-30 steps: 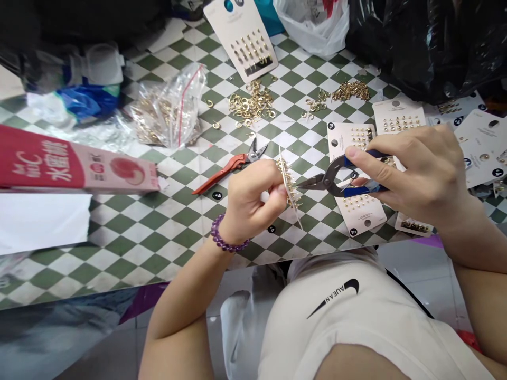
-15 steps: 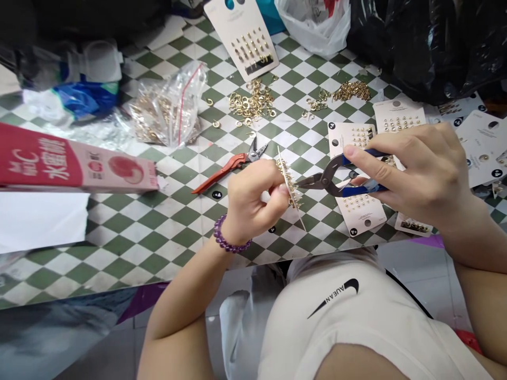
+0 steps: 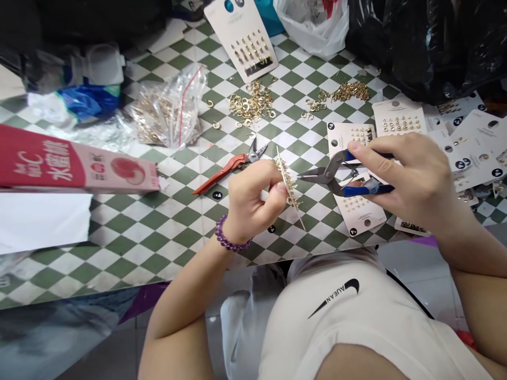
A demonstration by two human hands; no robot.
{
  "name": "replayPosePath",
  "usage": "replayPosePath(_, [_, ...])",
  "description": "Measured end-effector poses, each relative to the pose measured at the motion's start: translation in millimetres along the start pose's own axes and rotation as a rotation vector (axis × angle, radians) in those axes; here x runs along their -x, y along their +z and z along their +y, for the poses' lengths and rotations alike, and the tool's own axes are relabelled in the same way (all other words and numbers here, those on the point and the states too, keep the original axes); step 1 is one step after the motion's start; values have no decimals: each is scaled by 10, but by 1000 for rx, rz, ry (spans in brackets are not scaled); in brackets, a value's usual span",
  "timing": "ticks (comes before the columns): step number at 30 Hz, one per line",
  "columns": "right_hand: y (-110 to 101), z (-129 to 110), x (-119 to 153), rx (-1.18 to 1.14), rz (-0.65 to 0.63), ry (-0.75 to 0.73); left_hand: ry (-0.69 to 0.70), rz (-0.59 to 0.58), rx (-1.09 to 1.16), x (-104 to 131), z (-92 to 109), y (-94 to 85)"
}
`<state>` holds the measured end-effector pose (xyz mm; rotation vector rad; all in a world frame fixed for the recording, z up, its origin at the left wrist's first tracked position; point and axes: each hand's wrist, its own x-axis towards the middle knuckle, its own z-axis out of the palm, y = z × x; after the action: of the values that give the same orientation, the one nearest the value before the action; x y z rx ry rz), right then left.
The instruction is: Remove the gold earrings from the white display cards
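My left hand, with a purple bead bracelet on its wrist, pinches an earring card held edge-on, its gold studs and posts pointing right. In my right hand are blue-handled pliers, their grey jaws close to the right side of that card, apart from it. Red-handled cutters lie on the checkered cloth behind my left hand. Beyond them is a pile of gold hooks. Cards with gold studs lie beneath and around my right hand.
A zip bag of gold parts and a pink box are at the left. A smaller gold pile, a standing-out white card, a white plastic bag and black plastic lie toward the back.
The pliers have drawn slightly right, away from the held card, and their handles have spread a little. My left hand and its card have barely moved.
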<state>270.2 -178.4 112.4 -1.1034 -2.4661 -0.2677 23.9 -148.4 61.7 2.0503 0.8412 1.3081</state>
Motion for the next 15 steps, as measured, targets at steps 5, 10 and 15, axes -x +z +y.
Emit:
replayPosePath(5, [178,-391,194,-1071,-266,657,4,27,12,26,-29,21])
replayPosePath(10, [321,-752,295,-1870,-410,1061,25,53,-25,43,-34,35])
replayPosePath(15, [336,-808,272,-1940,-440,1090,111,67,-50,16,-2,35])
